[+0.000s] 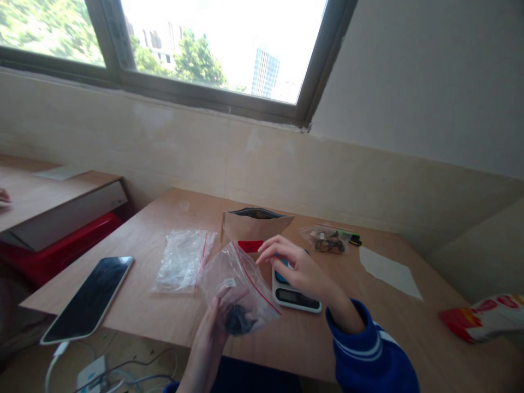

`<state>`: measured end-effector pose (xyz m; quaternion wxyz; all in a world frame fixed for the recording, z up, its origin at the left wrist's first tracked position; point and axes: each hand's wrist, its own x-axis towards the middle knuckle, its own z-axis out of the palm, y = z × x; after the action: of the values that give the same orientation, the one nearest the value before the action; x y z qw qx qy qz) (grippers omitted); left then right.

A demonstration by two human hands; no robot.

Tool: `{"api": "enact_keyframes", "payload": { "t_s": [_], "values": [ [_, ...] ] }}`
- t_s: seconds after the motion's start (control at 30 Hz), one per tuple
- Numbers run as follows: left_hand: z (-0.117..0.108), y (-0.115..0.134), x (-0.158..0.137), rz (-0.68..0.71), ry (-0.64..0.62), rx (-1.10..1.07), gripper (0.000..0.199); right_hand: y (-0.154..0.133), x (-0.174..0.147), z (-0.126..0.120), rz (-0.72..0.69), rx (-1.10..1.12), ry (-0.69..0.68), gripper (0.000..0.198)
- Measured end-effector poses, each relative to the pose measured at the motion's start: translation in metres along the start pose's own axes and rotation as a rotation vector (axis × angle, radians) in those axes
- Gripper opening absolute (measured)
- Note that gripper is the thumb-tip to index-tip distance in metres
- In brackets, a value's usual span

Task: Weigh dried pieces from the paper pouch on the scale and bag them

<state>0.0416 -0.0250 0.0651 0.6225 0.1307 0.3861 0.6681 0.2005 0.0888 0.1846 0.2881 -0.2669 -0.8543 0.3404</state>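
Note:
A clear zip-lock bag (249, 289) with a red strip along its top is in my left hand (213, 327), tilted to the right. Dark leaf-like bits (238, 321) lie in the bag's lower corner, and a small white label shows on it. My right hand (292, 265) hovers beside the bag's strip, with its fingers bent and apart and nothing visible in them. Under that hand sits a small white digital scale (297, 299), its blue top partly hidden. Behind the bag stands an open brown kraft pouch (256, 222) with a red label.
Flat clear zip-lock bags (180, 262) lie at the left, and a phone (90, 297) on a charging cable overhangs the table's front edge. Farther right are a filled clear bag (325, 240), a black-and-green pen (355, 239), white paper (388, 273) and a red-white packet (483, 316).

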Motion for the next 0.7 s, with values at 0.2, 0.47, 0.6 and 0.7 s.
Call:
{"api": "enact_keyframes", "payload": {
  "t_s": [0.2,0.47,0.6,0.7],
  "values": [
    [0.002,-0.005,0.008,0.081,-0.025,0.089,0.053,-0.003,-0.017,0.027,0.166,0.107,-0.193,0.012],
    [0.009,0.005,0.005,0.194,0.065,0.282,0.039,0.007,-0.024,0.062,0.064,-0.046,-0.260,0.011],
    [0.009,0.003,0.004,0.208,0.070,0.350,0.042,0.005,-0.029,0.067,0.057,-0.012,-0.250,0.021],
    [0.005,-0.001,0.004,0.213,0.042,0.386,0.043,-0.003,-0.030,0.065,0.114,0.065,-0.247,0.022]
  ]
}}
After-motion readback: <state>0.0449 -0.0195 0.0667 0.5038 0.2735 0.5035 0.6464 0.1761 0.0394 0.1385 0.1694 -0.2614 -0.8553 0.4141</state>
